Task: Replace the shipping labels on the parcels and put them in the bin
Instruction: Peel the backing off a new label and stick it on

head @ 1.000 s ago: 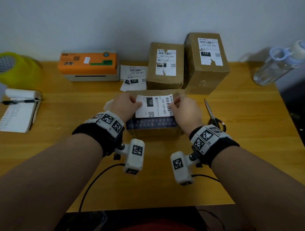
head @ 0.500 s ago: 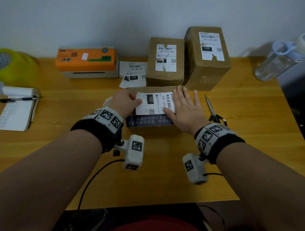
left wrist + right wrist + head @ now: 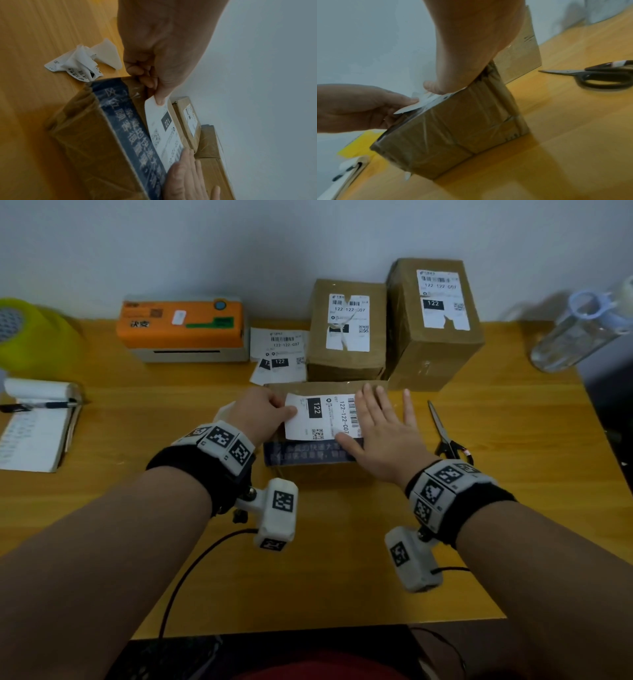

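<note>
We cannot see the barcode end of the new label [image 3: 320, 416] beneath the flat right hand [image 3: 383, 436]; its small print is too fine to read; the water bottle [image 3: 582, 333] and yellow tape roll [image 3: 34, 337] run off the frame edges

Taking the near parcel [image 3: 318, 470] as landmark: bare desk [image 3: 342, 559] opens in front of it. Two taller parcels [image 3: 346, 330] stand close behind it, scissors [image 3: 445, 436] lie to its right, and crumpled label scraps [image 3: 80, 66] lie at its left.
</note>
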A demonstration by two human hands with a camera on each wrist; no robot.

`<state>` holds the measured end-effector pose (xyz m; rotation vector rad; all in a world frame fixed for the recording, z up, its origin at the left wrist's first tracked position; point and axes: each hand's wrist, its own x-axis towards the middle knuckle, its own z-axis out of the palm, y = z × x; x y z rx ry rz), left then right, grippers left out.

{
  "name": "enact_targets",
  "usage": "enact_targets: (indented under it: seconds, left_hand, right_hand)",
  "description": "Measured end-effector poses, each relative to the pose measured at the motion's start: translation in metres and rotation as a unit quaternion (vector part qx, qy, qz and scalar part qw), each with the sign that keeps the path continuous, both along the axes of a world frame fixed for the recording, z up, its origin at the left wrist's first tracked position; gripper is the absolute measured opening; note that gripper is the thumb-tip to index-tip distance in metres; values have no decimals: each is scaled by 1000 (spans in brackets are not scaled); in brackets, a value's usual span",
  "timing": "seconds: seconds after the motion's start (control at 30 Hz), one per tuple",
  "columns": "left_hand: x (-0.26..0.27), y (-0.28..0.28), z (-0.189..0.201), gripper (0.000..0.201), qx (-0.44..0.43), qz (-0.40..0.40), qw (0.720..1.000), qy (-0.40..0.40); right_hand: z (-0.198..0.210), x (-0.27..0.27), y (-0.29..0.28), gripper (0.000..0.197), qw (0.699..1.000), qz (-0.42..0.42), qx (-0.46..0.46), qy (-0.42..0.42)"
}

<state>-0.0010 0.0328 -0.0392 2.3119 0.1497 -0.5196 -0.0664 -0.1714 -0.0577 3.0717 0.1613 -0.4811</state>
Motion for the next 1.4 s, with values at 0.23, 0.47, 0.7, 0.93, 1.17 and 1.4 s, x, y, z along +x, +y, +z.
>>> enact_targets:
  seconds: [0.23,0.47,0.7,0.93,1.17,1.4]
  left_hand:
    - [1,15,-11,26,-88,-13,996,0]
    - [-9,25,-13,31,-222,29,975,-9]
    - [-2,36,4,22,-117,13,985,-123]
    - [-19,-17,-13,56,282,-358,875,-160]
    - [-20,38,-7,55,404,-339,842,-111]
    - [-19,-25,-11,54,335,-301,885,-117]
  right_hand:
    - [-5,10,47,91,998,48,35,-2]
    - [-6,15,89,92,992,103,72,11]
    - [18,23,77,70,971,84,224,29]
    - [-1,5,30,55,997,-5,73,-38]
    - [5,4,-5,54,999,-36,-26,-13]
    - [16,30,33,54,1000,6,-9,-18]
